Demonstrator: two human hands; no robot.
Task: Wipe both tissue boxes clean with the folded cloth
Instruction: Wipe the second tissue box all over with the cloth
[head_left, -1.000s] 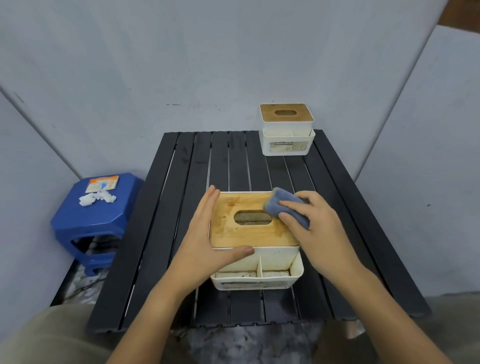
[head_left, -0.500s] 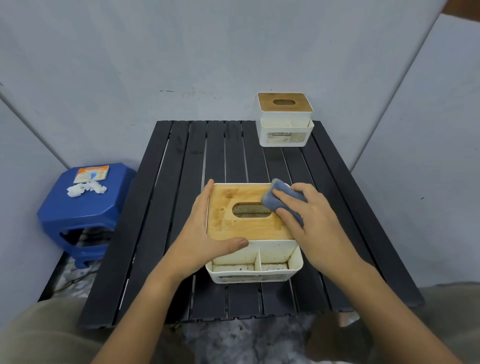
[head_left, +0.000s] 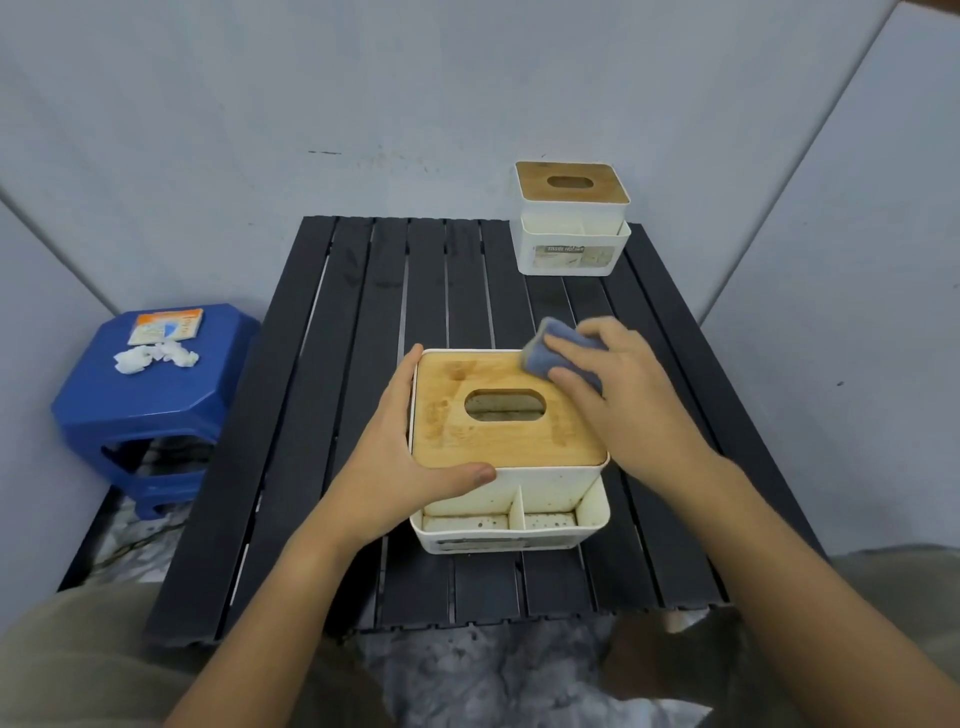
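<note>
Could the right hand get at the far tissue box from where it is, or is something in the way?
Probably yes. The right hand, holding the cloth on the near tissue box, has only bare table slats between it and the far tissue box.

Both forearms are bare to the lower frame edge, with no sleeve, watch or ring showing on the left hand (head_left: 384, 467) or the right hand (head_left: 623, 395). Khaki-beige cloth trousers (head_left: 78, 665) cover both knees at the bottom corners.
</note>
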